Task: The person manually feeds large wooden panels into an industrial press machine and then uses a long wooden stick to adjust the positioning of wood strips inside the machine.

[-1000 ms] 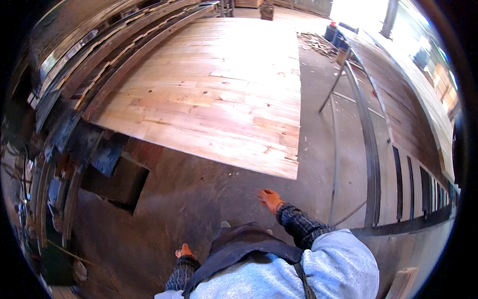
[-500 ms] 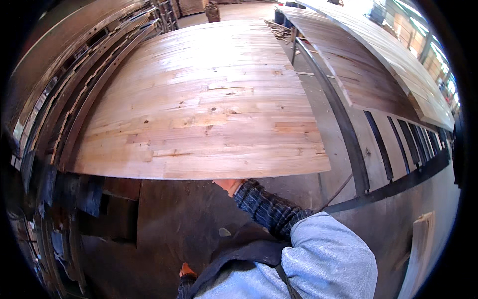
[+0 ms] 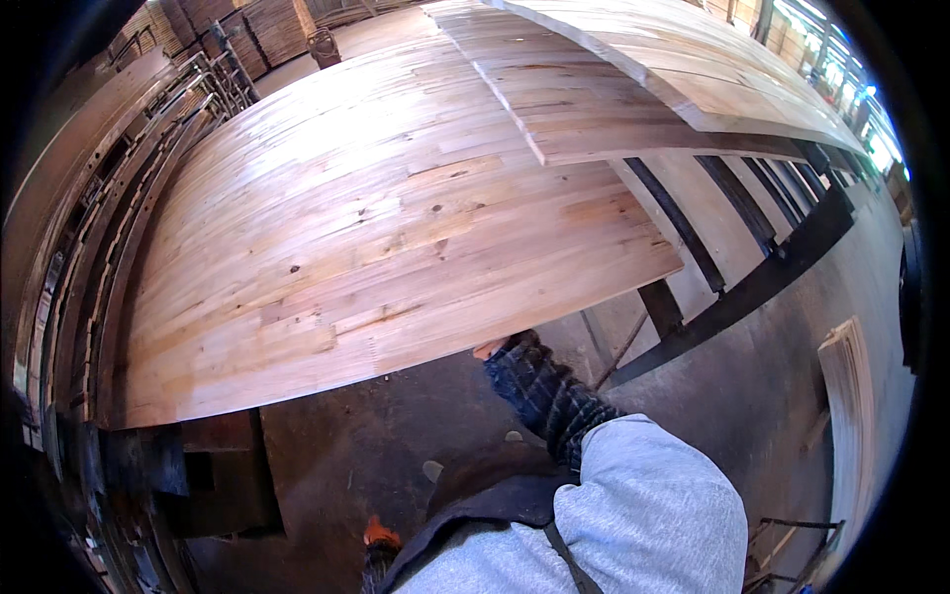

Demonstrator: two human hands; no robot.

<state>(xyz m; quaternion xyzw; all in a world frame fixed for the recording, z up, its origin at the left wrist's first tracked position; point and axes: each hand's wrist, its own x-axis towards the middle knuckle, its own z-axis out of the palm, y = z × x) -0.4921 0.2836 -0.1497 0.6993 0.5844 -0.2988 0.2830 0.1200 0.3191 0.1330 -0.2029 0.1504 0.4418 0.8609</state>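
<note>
A large wooden panel (image 3: 366, 238) of joined pale strips with dark knots spreads out in front of me. Its near edge slants up toward the right. My right hand (image 3: 488, 349), in a dark patterned sleeve cuff, holds that near edge right of its middle; the fingers go out of sight under the board. Low in the picture hangs my left hand (image 3: 380, 533), away from the panel, its fingers too small and blurred to read.
Along the panel's left side runs a rack of rusty metal bars (image 3: 148, 223). At right, more wooden panels (image 3: 604, 94) lie over a dark metal frame (image 3: 727, 297) with crossbars. Upright boards (image 3: 849, 416) stand at the far right. Stacked timber (image 3: 267, 35) is at the back.
The panel has shifted toward the right-hand panels, and its near edge now tilts instead of lying level. My right hand moved right with it. The view has turned somewhat as well.
</note>
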